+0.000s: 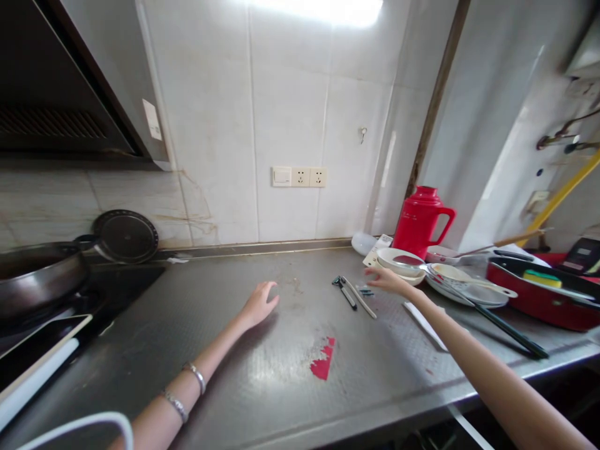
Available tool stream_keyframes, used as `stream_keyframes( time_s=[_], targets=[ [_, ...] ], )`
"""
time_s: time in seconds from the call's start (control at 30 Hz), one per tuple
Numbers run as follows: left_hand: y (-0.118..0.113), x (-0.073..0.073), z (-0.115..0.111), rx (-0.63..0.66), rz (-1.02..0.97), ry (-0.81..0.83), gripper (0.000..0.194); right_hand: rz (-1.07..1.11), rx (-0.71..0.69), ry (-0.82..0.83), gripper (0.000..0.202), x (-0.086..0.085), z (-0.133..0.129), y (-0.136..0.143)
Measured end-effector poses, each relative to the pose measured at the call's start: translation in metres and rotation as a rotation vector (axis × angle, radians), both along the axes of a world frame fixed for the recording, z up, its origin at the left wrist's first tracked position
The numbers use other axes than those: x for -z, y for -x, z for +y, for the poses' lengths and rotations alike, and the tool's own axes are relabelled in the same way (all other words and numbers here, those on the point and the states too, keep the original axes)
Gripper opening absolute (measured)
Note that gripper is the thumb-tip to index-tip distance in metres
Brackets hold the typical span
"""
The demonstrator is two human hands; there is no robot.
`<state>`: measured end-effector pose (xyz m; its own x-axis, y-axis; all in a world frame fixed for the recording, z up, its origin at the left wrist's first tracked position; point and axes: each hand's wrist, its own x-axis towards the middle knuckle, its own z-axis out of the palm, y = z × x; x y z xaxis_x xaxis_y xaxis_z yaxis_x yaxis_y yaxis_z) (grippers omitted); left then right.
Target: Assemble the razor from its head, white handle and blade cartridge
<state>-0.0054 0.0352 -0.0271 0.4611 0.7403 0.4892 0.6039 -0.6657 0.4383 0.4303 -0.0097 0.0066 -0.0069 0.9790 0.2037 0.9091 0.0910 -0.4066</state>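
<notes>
Razor (348,296), one, nearer the back edge of the surface (253,387) than the front: I judge it light, stiff, best held mid-handle; left hand (259,305) and right hand (387,280) unclenched, apparently holding nothing.

A kitchen, clearly: range hood (60,87) upper left, pot (44,281) sitting on the stove (124,284) beneath, steel counter (375,365) mid-frame, red pan (529,301) holding a sponge (542,279) far right.

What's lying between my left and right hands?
The head view shows a razor-like tool, a pale slim stick and small dark pieces, nearer your right hand.
</notes>
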Motion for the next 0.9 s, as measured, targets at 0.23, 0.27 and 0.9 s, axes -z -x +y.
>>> stream_keyframes(
  time_s=[0.23,0.27,0.9],
  targets=[
    [0.059,0.010,0.016,-0.213,0.013,0.029,0.023,-0.004,-0.039,-0.191,0.043,-0.002,0.013,0.046],
    [0.067,0.011,0.016,-0.234,0.015,0.026,0.022,-0.034,-0.052,-0.205,0.044,-0.001,0.016,0.056],
    [0.141,0.019,0.017,-0.513,0.190,0.074,0.032,-0.078,-0.227,-0.244,0.040,0.070,0.048,0.168]
  ],
)
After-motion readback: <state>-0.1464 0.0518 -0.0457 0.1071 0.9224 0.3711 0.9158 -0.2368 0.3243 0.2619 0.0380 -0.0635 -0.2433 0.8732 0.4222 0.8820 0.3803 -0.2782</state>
